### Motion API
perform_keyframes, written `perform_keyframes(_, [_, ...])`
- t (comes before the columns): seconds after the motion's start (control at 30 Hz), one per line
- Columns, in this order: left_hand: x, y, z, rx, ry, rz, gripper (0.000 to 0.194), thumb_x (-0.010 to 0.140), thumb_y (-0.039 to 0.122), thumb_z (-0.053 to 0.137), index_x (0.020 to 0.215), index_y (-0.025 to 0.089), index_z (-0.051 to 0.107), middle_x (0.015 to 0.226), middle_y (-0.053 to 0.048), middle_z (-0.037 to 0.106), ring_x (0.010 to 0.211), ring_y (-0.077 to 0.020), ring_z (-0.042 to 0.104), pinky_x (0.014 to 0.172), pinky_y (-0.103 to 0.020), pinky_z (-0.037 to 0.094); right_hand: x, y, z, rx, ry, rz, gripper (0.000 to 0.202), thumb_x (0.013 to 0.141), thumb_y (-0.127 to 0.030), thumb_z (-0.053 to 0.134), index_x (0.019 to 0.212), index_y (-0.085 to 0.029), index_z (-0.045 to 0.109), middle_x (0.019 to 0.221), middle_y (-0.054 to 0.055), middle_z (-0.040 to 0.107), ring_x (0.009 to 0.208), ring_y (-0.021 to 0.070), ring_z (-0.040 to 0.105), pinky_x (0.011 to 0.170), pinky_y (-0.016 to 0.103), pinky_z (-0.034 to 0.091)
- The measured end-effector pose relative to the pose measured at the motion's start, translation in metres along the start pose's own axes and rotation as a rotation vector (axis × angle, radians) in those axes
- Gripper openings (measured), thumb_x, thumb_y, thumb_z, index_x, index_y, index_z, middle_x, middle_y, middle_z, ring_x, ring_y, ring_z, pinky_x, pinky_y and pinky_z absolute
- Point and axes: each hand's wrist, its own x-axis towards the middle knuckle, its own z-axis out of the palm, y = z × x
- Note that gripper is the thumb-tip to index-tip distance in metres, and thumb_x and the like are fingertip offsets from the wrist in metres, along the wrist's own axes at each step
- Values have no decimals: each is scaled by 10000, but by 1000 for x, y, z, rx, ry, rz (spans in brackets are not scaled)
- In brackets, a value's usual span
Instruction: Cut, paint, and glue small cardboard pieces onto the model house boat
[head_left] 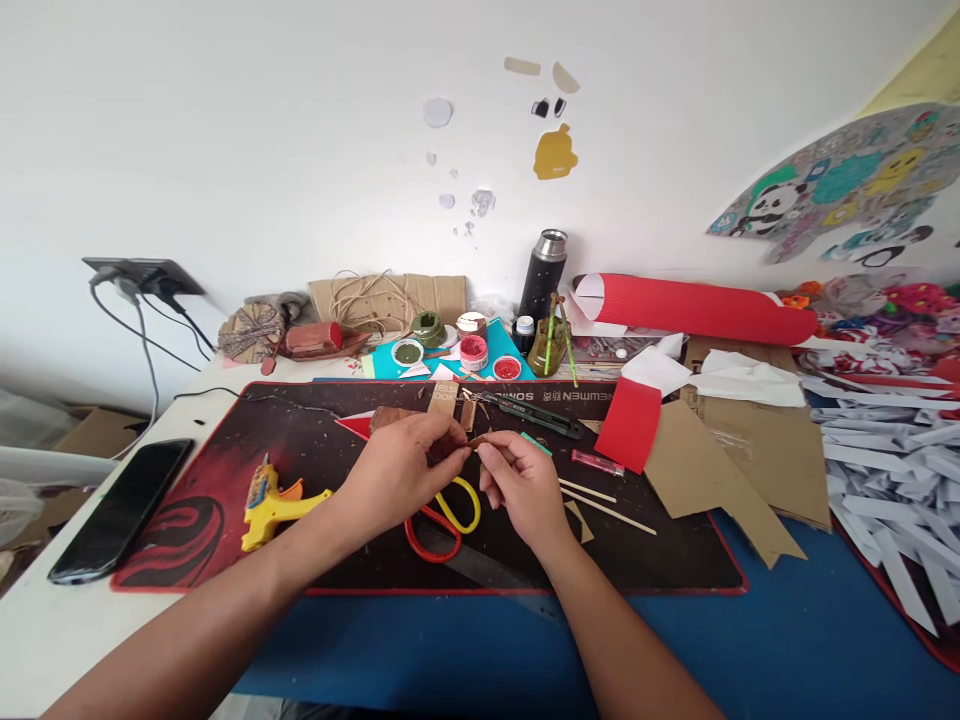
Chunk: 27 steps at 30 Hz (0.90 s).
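Note:
Both hands meet over the middle of the black desk mat (pixel 330 560). My left hand (pixel 409 465) has its thumb and fingers pinched on a small brown piece (pixel 474 443). The fingertips of my right hand (pixel 521 485) close on the right end of that same piece, whose shape is mostly covered. Just below the fingers lie scissors with red and yellow handles (pixel 466 510). A brown rolled object (pixel 386 418) sits behind my left hand, and a dark green utility knife (pixel 536 412) lies behind the right one.
A yellow glue gun (pixel 274 505) and a phone (pixel 124 510) lie at the left. Open paint jars (pixel 474 350), a black flask (pixel 545 275) and a red roll (pixel 690 308) stand or lie along the wall. Cardboard (pixel 705 470), sticks (pixel 611 508) and white paper strips (pixel 892 490) are at the right.

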Motion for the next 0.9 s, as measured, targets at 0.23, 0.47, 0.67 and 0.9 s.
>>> perform_keyframes(0.23, [0,-4,10,204,70,127,83,1004,230,659,975,188,726,928,-63,800,881,-259,751,784,-366,513,1,2,0,-6,19,11,361,901,-542,777,945,-188,721,558,-50,615,389,81,460,397,210,342])
perform_keyframes(0.47, [-2,-1,5,86,32,17,74,981,252,666,968,211,726,905,-32,788,836,-222,717,717,-328,490,-2,0,1,-10,-10,19,454,899,-645,765,947,-197,708,587,-35,636,404,87,475,402,213,347])
perform_keyframes(0.67, [-10,5,-2,-150,-101,-100,185,972,392,687,1055,230,715,934,-11,777,819,-196,704,736,-315,505,-2,-1,-1,19,17,63,494,890,-682,759,839,-204,645,565,-34,617,405,84,469,388,200,292])
perform_keyframes(0.9, [-17,3,-4,-200,-133,-198,211,974,422,634,920,233,711,884,-5,769,791,-197,681,673,-302,476,-3,-1,0,24,29,84,497,884,-685,762,841,-207,632,568,-39,609,412,84,466,385,197,278])
